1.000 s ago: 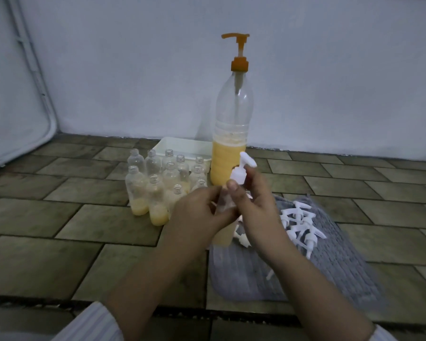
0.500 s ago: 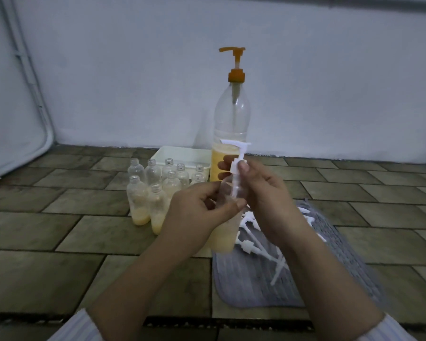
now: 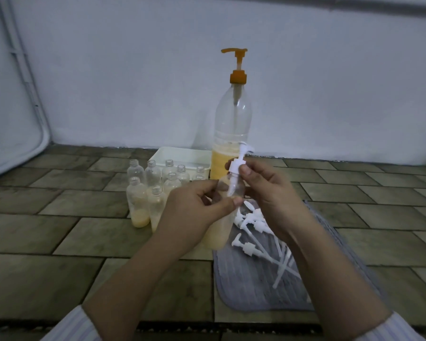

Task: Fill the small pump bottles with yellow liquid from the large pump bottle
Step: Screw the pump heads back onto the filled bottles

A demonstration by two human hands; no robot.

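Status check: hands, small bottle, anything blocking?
Left hand grips small bottle, partly filled. Right hand pinches white pump, tube in the neck. Nothing blocking.

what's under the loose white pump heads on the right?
The loose white pump heads lie on a grey ribbed mat spread over the tiled floor. The right hand and forearm cover the mat's far right part.

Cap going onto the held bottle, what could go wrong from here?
1. The white pump cap pinched by the right hand may seat crooked on the small bottle that the left hand holds, and leak.
2. Either forearm could topple the open bottles or the tall pump bottle close by.
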